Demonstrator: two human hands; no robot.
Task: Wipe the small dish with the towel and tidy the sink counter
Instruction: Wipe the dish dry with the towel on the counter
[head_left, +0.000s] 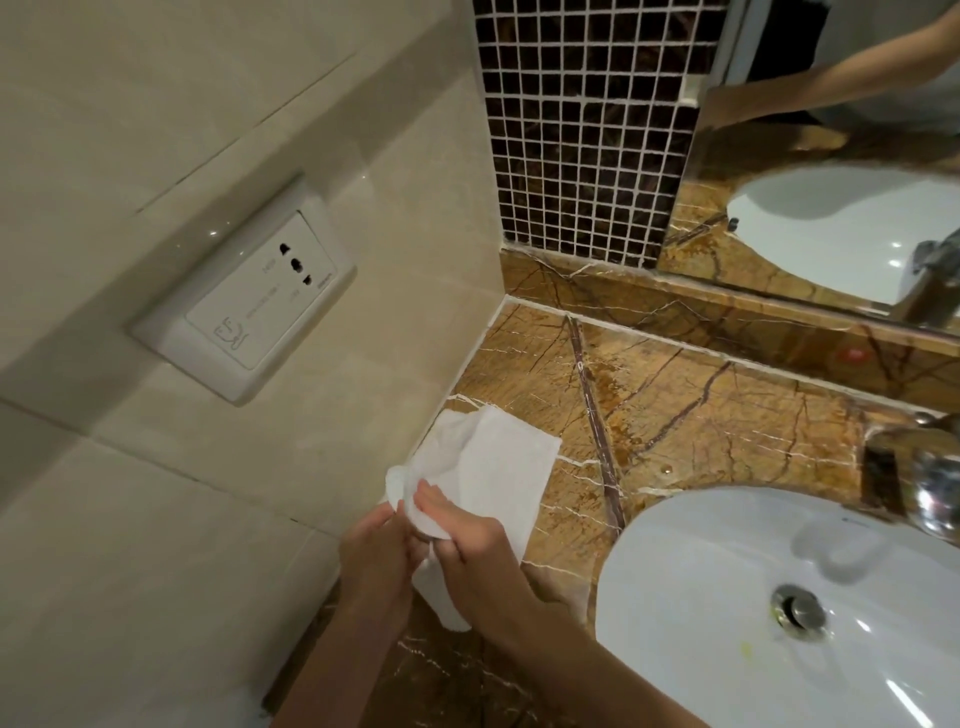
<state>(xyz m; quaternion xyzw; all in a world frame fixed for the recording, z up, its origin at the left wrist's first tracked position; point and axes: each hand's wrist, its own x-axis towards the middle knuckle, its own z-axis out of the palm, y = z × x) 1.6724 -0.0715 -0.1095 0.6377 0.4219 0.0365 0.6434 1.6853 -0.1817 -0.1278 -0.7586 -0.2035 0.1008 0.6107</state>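
Note:
Both hands hold a white towel (498, 462) above the brown marble counter (675, 415), close to the left wall. My left hand (371, 556) cups the towel from the left and below. My right hand (462, 535) presses its fingers into the bunched cloth from the right. A pale curved edge (396, 480) peeks out at the towel's left side, above my left fingers. I cannot tell for certain whether it is the small dish or a fold. The far end of the towel hangs loose over the counter.
A white sink basin (691, 597) with a metal drain (800, 610) lies to the right. A chrome faucet (930, 483) stands behind it. A wall socket (260, 306) sits on the beige tiled wall at left. Mirror (831, 156) and dark mosaic tiles (582, 130) are behind.

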